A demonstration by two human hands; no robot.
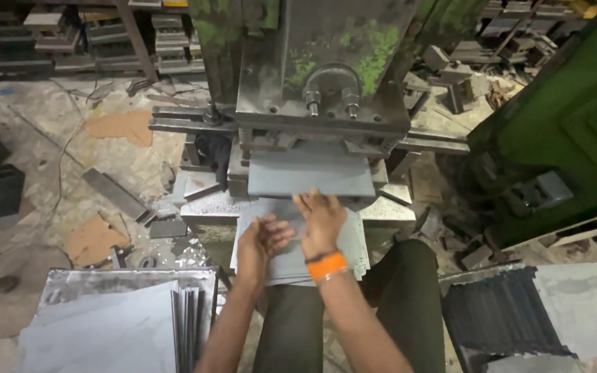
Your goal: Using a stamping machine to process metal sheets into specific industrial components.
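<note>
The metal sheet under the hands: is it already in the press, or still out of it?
Mostly out. The metal sheet lies flat on the person's lap before the press; right hand lies on it, left hand at its edge.

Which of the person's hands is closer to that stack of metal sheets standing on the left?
The left. The left hand rests on the flat sheet on the lap, just up and right of the stack of sheets. The right hand lies further right, toward the press.
</note>
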